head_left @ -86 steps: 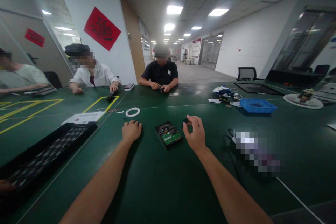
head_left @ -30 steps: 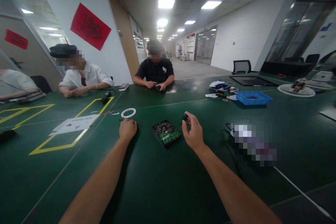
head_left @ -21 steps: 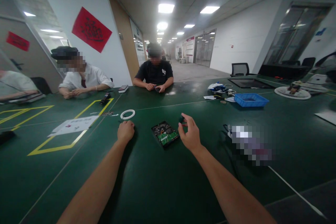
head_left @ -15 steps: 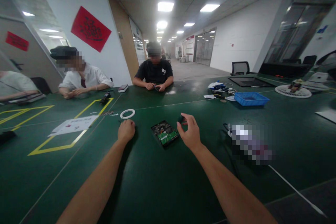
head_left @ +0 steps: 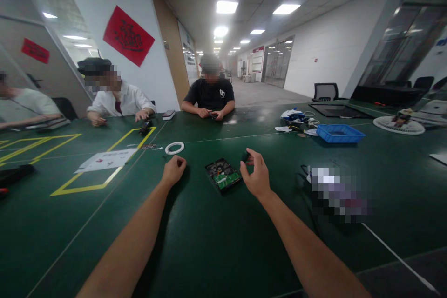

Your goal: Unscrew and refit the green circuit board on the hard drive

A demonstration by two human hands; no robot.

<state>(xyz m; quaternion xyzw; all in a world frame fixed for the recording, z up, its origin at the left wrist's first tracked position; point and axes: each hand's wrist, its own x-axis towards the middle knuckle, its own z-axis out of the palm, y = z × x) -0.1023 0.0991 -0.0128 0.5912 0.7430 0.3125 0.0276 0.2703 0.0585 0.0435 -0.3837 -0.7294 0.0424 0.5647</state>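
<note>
A hard drive [head_left: 223, 178] lies on the green table between my hands, its green circuit board facing up. My right hand [head_left: 256, 174] is just right of the drive. Its thumb and fingers pinch a small dark rounded piece [head_left: 245, 155], whose kind I cannot make out. To the drive's left, my left hand [head_left: 173, 170] rests on the table with its fingers curled closed. Whatever may be inside those fingers is hidden. Just beyond the left hand lies a white ring [head_left: 174, 148].
A blue tray [head_left: 339, 134] stands at the back right, beside cables and tools [head_left: 296, 118]. A blurred-out pack [head_left: 335, 193] lies to my right. Printed paper [head_left: 106, 159] lies within yellow tape [head_left: 78, 191] at left. Other people sit across and at the left.
The whole view has shifted slightly, moving the scene to the right. My hands keep nearly the same poses beside the drive. A person at the left now reaches toward a black object on the table.
</note>
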